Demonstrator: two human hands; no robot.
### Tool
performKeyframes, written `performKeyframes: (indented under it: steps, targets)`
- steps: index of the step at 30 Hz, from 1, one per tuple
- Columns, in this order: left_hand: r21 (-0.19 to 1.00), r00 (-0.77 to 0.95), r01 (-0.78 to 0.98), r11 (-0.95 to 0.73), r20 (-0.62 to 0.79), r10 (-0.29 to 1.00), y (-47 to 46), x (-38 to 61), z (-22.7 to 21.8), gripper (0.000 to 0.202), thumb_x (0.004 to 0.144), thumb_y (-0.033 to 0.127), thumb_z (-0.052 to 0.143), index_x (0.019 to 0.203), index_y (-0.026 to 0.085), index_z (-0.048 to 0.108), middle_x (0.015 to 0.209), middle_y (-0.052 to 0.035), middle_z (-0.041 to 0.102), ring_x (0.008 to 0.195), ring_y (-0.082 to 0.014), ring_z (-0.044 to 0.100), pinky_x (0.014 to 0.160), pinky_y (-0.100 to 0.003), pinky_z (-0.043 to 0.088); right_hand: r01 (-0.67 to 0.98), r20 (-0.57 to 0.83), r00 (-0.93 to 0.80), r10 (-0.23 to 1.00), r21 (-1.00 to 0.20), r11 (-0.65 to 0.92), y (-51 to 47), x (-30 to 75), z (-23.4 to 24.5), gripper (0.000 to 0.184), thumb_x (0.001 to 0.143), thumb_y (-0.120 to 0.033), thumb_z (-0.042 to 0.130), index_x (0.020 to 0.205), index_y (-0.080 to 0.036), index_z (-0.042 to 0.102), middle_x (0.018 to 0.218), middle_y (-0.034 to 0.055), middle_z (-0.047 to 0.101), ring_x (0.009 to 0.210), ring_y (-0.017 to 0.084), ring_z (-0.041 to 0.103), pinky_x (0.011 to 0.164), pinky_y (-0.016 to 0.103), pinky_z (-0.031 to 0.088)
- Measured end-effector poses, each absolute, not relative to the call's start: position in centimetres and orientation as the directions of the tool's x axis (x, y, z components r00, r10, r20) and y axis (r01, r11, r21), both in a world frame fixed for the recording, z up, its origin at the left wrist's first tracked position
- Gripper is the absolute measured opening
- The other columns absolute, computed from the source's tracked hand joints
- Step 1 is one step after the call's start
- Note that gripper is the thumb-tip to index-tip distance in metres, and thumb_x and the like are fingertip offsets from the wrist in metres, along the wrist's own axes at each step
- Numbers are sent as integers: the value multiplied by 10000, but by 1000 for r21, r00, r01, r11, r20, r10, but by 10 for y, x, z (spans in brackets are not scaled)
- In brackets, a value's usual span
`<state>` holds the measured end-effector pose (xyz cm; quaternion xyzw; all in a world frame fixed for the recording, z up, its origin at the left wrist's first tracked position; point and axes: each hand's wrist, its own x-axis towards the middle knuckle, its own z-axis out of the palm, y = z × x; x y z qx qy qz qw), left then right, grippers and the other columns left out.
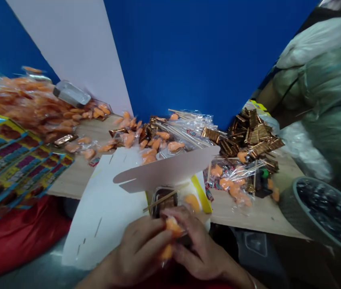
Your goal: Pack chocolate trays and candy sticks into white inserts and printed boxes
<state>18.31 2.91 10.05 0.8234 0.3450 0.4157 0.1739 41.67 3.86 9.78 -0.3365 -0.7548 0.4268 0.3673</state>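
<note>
My left hand (143,247) and my right hand (199,249) come together at the lower middle, both closed on a small orange piece in clear wrap (173,226). Its exact kind does not show, and the fingers cover part of it. Just beyond them lies an unfolded white cardboard box (107,204) with its flap (170,166) raised. Inside the box sits a dark plastic tray (166,198), with a wooden stick (161,200) lying slantwise over it. Another orange piece (192,202) rests beside the tray.
Orange wrapped pieces (28,100) are heaped at the left behind printed boxes (16,160). Gold-brown packets (256,132) and bagged sticks (182,130) pile against the blue panel (197,52). A round bin (293,212) of dark packets stands right, near large sacks (333,88).
</note>
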Motion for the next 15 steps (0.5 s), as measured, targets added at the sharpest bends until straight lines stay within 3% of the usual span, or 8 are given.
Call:
performKeyframes:
  steps: [3, 5, 6, 8, 11, 13, 15]
  targets:
    - [545, 490, 466, -698, 498, 716, 55, 217, 93, 613, 918, 352, 578, 1463, 212, 333, 1196, -119, 638, 1036, -227, 616, 834, -379, 560, 282, 197, -320, 927, -914, 292, 47, 426, 94, 312, 985, -308, 455, 1293, -275, 494, 1200, 50, 637, 1116, 184, 614, 958, 322, 507]
    - [446, 533, 621, -644, 362, 765, 75, 223, 84, 710, 888, 415, 618, 1476, 154, 317, 1305, -178, 586, 1145, -315, 562, 927, -511, 507, 489, 127, -174, 976, -849, 198, 60, 436, 80, 285, 971, -289, 475, 1240, -214, 528, 1157, 95, 634, 1081, 227, 625, 935, 371, 515]
    - [363, 554, 691, -625, 289, 780, 82, 224, 78, 665, 885, 363, 622, 1453, 136, 361, 1306, -185, 591, 1150, -340, 556, 935, -544, 486, 612, 104, -133, 986, -773, 164, 67, 440, 73, 294, 954, -274, 496, 1231, -182, 532, 1148, 121, 624, 1051, 253, 632, 911, 399, 522]
    - [241, 531, 796, -555, 160, 832, 91, 224, 64, 481, 880, 159, 560, 1354, 131, 491, 1217, -158, 650, 1097, -334, 587, 910, -527, 488, 811, 86, -91, 992, -572, 124, 81, 440, 62, 280, 934, -237, 514, 1198, -148, 541, 1129, 147, 605, 972, 270, 645, 843, 411, 533]
    - [239, 393, 881, -407, 109, 913, 91, 225, 49, 379, 873, 17, 424, 1175, 141, 616, 1102, -124, 681, 1014, -276, 629, 883, -431, 508, 928, 95, -30, 995, -366, 63, 97, 426, 54, 191, 947, -201, 489, 1123, -161, 548, 1073, 122, 609, 874, 229, 653, 743, 340, 533]
    - [280, 298, 902, -328, 145, 944, 86, 227, 45, 367, 908, 38, 381, 1182, 132, 607, 1088, -125, 670, 986, -254, 638, 879, -392, 514, 945, 96, -26, 995, -321, 56, 103, 417, 52, 176, 947, -215, 504, 1110, -169, 550, 1047, 109, 615, 849, 219, 655, 712, 322, 530]
    - [289, 246, 915, -281, 151, 957, 83, 230, 46, 402, 928, 67, 366, 1281, 128, 549, 1115, -129, 654, 986, -255, 641, 871, -385, 519, 917, 133, -71, 989, -382, 118, 103, 415, 51, 269, 948, -271, 521, 1196, -166, 526, 1080, 117, 613, 879, 230, 654, 726, 337, 541]
